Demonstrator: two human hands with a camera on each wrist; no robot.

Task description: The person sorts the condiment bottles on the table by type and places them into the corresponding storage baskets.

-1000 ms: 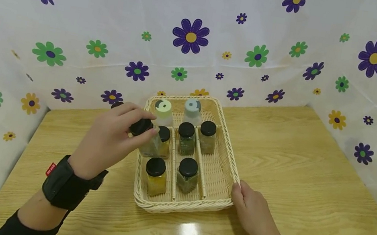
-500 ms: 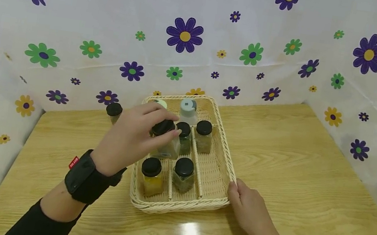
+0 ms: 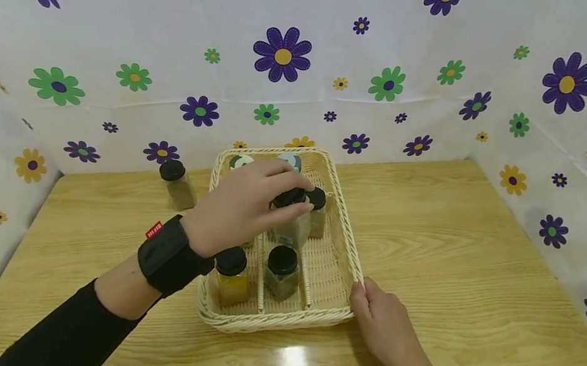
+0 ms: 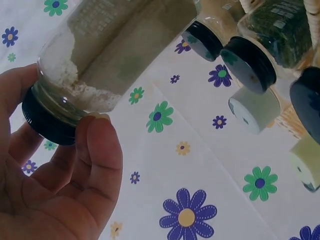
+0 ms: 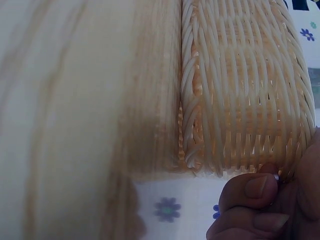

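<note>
My left hand (image 3: 253, 205) pinches a glass spice jar (image 4: 115, 55) by its black lid, above the middle of a divided wicker basket (image 3: 350, 242). Pale powder fills much of that jar, as the left wrist view shows. My right hand (image 3: 391, 330) grips the basket's near right corner; in the right wrist view its fingers (image 5: 250, 195) curl at the woven rim. Inside the basket stand a jar of yellow powder (image 3: 233, 288), a jar of dark herbs (image 3: 281, 279) and a jar (image 3: 316, 221) at the right. The left hand hides other jars behind it.
Outside the basket, to its left, another black-lidded jar (image 3: 179, 188) stands on the wooden table (image 3: 455, 283). A pale green-capped bottle (image 3: 241, 161) and a blue-capped bottle (image 3: 291, 160) occupy the basket's back. A flowered cloth (image 3: 190, 35) hangs behind the table.
The left hand has carried its jar rightward from the basket's left section to over the middle. The right hand keeps its grip on the corner. The view has turned slightly.
</note>
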